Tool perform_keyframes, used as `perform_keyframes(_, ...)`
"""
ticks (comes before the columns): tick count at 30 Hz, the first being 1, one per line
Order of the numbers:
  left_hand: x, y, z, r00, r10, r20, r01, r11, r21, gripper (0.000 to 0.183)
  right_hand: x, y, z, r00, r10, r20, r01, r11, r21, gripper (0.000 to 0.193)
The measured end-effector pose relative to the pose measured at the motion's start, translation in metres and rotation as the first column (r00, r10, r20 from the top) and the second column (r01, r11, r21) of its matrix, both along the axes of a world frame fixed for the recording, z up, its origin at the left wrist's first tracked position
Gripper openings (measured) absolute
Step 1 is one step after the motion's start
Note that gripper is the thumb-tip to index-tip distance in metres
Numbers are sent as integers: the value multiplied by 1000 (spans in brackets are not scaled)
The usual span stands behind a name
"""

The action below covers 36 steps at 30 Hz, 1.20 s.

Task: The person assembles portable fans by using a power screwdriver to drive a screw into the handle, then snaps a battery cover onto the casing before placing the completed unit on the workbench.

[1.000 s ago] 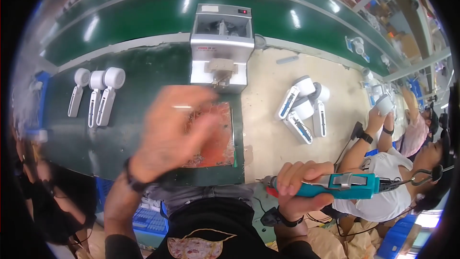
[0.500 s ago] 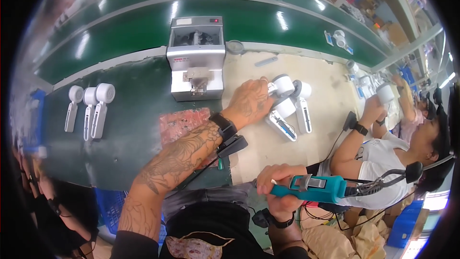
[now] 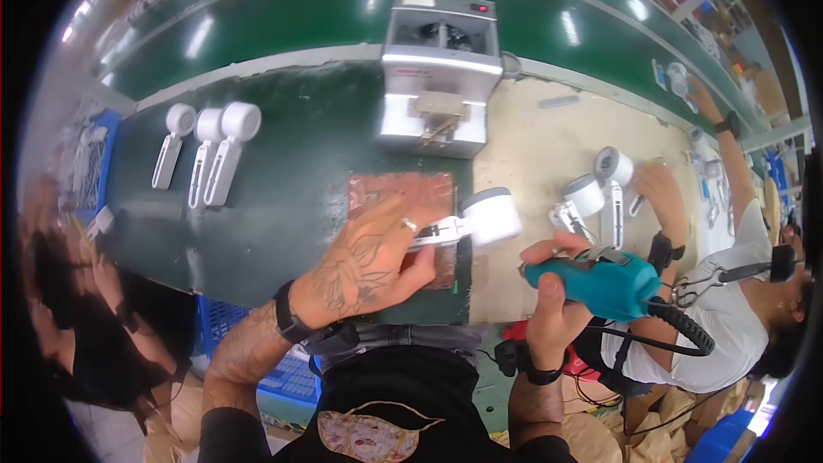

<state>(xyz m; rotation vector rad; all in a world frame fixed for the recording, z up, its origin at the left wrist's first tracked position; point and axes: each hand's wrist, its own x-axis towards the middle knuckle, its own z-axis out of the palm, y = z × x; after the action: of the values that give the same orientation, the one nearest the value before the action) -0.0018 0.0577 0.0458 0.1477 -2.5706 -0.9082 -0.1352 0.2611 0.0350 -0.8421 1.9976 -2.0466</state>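
Centre of frame: I hold a white device [image 3: 491, 216], its slotted handle overlapping the red mat [image 3: 386, 189] in view; the fingers of my left hand [image 3: 369, 259] are clamped on that handle. I judge the shell light, stiff and slightly slippery, the slot more fragile; the handle's sides offer the best hold. Right of centre: the fingers of my right hand [image 3: 553, 293] wrap 1 teal screwdriver [image 3: 591, 281], probably heavier, best gripped around its thick body.

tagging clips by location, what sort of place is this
Probably a factory assembly line: a long green strip like a conveyor runs behind the bench, matching white round-headed devices lie in groups, and the right hand holds a teal corded tool.
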Motion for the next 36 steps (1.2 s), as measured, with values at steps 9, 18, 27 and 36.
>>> perform_keyframes(9, 58, 47, -36, 998, 31, 63, -66, 120, 991, 41, 5, -33, 5, 994, -55, -89, 58, 998, 26, 55)
perform_keyframes(18, 37, 94, -36, 943, 328, 53, 171, -618, 768, 30, 70, -24, 11, 859, 383, -339, -101, 777, 621, 69)
perform_keyframes(27, 32, 94, -30, 952, 303, 33, 217, -750, 625, 48, 78, -23, 11, 780, 466, -418, -36, 700, 713, 74)
perform_keyframes(36, 33, 90, -27, 955, 295, 23, 229, -787, 573, 50, 86, -10, 0, 742, 430, -514, 18, 753, 657, 74)
